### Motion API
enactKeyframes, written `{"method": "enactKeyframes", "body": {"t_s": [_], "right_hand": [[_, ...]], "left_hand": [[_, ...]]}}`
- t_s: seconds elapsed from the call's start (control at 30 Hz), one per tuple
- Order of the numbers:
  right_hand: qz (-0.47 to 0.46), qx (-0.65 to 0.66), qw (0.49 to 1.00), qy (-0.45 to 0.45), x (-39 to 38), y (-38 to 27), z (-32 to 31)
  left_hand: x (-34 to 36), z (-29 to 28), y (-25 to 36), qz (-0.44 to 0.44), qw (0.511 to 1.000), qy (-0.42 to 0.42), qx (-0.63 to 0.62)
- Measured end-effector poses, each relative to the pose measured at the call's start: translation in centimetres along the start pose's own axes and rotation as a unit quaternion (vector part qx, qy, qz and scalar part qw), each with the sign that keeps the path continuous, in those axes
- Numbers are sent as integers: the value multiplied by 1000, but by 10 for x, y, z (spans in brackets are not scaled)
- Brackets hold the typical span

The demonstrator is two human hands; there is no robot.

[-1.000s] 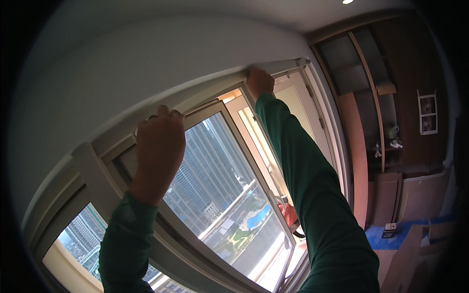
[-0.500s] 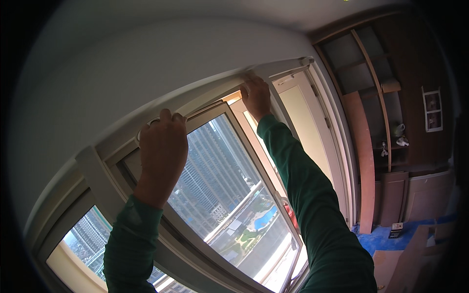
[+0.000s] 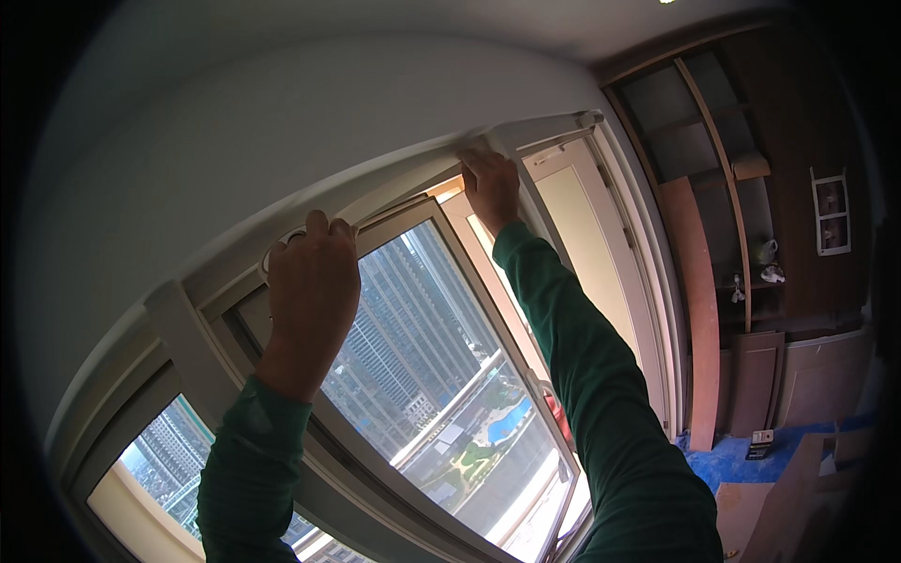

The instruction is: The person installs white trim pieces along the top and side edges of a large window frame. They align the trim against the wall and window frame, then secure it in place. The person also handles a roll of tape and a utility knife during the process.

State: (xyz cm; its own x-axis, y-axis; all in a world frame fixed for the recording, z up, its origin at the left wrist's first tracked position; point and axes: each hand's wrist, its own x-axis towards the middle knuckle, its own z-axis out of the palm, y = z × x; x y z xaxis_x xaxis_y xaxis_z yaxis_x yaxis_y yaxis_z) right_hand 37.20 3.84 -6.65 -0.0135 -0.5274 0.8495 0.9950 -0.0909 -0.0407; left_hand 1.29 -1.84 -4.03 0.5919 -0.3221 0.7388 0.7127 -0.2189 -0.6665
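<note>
1. At the top of the window frame [image 3: 178,324], I saw two hands raised, both belonging to the one person wearing the camera, and both arms in dark green sleeves [image 3: 610,394].
2. The left hand [image 3: 310,291] was up against the white upper rail [image 3: 404,183], its fingers curled over a small pale curved piece there; I could not tell what that piece was, nor whether the fingers were truly clamped on it.
3. The right hand [image 3: 491,188] sat further along the same rail, fingers together and pressed to the underside of a long white tube [image 3: 535,131] running along the head of the window. I could not tell if it gripped the tube or only touched it.
4. That tube lay level with the ceiling line, its one visible end cap [image 3: 589,118] near the right corner of the opening.
5. I counted one open sash [image 3: 441,375] between the two arms, with tall buildings and one blue pool [image 3: 502,422] far below through the glass.
6. One red object [image 3: 554,413] showed just beside the right sleeve, near the sash edge; too hidden to name.
7. To the right stood one dark wooden shelf unit [image 3: 732,188], and one blue sheet [image 3: 751,455] lay on the floor with brown boards [image 3: 770,497] beside it.
</note>
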Motion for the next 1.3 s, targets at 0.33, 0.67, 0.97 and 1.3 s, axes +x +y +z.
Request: {"method": "enactKeyframes", "body": {"t_s": [0.33, 0.67, 0.97, 1.3], "right_hand": [[1, -9, 1000, 18, 2, 6, 7], [7, -8, 999, 43, 1, 4, 13], [67, -2, 998, 13, -3, 11, 21], [80, -19, 996, 18, -5, 2, 22]], "left_hand": [[1, -2, 0, -3, 1000, 2, 6], [-1, -6, 2, 0, 1000, 15, -15], [2, -5, 3, -8, 1000, 8, -10], [1, -1, -1, -10, 1000, 16, 1]]}}
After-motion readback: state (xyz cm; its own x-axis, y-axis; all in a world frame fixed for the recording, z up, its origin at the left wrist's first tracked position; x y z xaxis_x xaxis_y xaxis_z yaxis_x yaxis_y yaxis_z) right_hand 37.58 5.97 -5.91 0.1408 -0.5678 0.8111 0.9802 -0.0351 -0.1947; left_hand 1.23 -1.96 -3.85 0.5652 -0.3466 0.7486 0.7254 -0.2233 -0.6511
